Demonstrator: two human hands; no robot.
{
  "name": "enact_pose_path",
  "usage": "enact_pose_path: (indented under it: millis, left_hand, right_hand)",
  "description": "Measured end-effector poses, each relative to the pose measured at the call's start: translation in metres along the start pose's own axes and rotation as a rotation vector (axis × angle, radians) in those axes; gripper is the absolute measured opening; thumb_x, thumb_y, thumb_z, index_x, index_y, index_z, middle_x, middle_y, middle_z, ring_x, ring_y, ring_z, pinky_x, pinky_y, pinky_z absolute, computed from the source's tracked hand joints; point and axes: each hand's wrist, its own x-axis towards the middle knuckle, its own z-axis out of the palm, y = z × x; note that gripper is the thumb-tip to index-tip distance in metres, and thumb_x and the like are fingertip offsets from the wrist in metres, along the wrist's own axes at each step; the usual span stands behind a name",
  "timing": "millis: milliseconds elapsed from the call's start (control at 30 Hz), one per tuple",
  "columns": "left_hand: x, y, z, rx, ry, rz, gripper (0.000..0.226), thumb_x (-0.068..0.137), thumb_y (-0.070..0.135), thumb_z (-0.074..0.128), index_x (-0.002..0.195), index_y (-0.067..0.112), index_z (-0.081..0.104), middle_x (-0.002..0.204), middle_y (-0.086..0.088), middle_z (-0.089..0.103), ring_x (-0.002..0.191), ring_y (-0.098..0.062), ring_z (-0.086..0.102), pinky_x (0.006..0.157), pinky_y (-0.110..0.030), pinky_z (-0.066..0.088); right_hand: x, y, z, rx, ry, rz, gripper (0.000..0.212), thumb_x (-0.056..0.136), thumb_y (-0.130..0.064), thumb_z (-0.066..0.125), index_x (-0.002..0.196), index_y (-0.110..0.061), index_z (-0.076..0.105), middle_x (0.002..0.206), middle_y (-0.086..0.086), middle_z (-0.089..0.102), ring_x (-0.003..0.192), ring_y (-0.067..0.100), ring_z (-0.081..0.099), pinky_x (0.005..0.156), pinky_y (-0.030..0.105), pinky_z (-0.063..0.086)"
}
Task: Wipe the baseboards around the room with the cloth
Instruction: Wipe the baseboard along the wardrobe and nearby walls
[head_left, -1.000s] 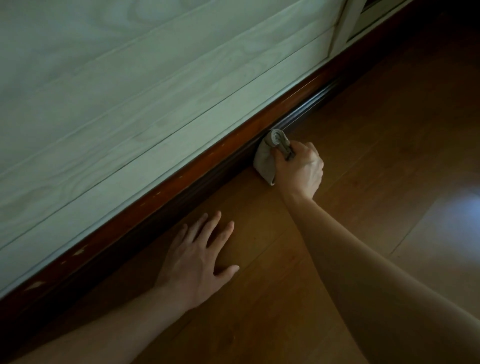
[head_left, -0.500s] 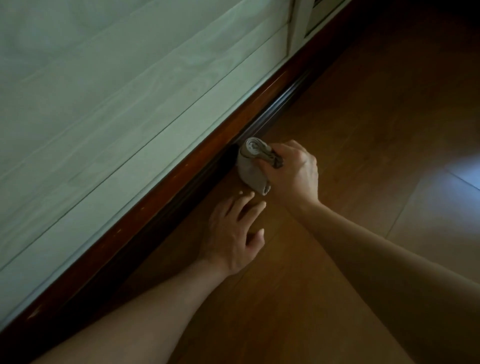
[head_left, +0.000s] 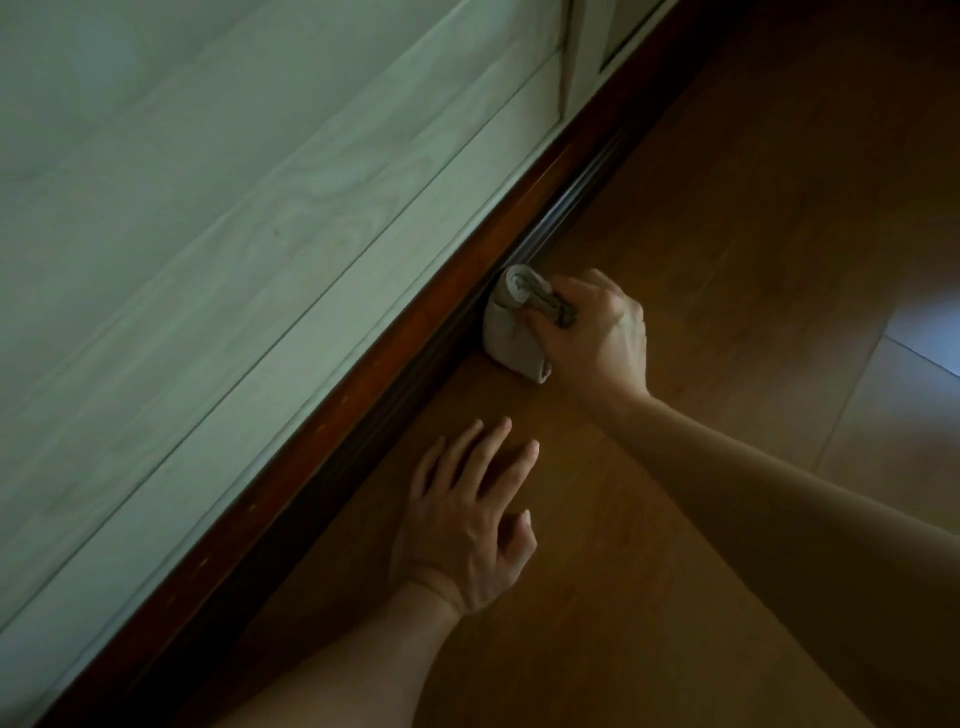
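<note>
One hand (head_left: 597, 332) round cloth (head_left: 511, 338) against baseboard (head_left: 374, 379)

No writing, label or number seems readable anywhere in this dim view

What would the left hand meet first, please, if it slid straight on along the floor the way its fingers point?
Most likely the cloth that the right hand grips against the baseboard; bare floor lies between it and the left hand. Depth is hard to judge.
</note>
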Motion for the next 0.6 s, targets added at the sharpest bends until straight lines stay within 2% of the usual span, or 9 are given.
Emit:
enact_pose_path:
  millis: [167,333,500,600]
  left_hand:
    - [0.0,-0.001,0.002,-0.009,0.014,0.0,0.065,0.088,0.051,0.045,0.151,0.041,0.035,0.159,0.003,0.034,0.146,-0.023,0.031,0.118,-0.046,0.018]
    - [0.001,-0.001,0.003,0.01,0.022,0.008,0.064,0.088,0.052,0.045,0.151,0.041,0.036,0.159,0.002,0.034,0.146,-0.023,0.031,0.118,-0.046,0.015]
    - [0.0,-0.001,0.0,-0.013,0.014,0.017,0.065,0.086,0.052,0.046,0.15,0.04,0.039,0.159,0.001,0.035,0.146,-0.024,0.031,0.116,-0.047,0.02]
    - [0.0,0.0,-0.003,-0.007,-0.007,0.015,0.065,0.087,0.053,0.046,0.15,0.04,0.038,0.159,0.001,0.035,0.147,-0.024,0.029,0.117,-0.047,0.02]
  right_hand:
    - [0.005,0.002,-0.005,-0.046,-0.055,-0.093,0.03,0.088,-0.029,0.073,0.114,-0.015,0.072,0.104,-0.003,0.064,0.086,0.014,0.062,0.067,0.028,0.051]
    - [0.005,-0.001,-0.003,-0.04,0.011,-0.017,0.027,0.088,-0.027,0.073,0.113,-0.016,0.073,0.103,-0.004,0.064,0.088,0.013,0.061,0.069,0.027,0.05]
    - [-0.015,-0.011,0.002,-0.051,-0.071,-0.064,0.029,0.088,-0.03,0.073,0.113,-0.017,0.073,0.105,-0.004,0.064,0.088,0.012,0.06,0.069,0.027,0.05]
    - [-0.016,-0.016,0.003,-0.03,-0.038,-0.002,0.025,0.087,-0.028,0.073,0.11,-0.019,0.073,0.099,-0.008,0.061,0.085,0.01,0.058,0.066,0.022,0.047]
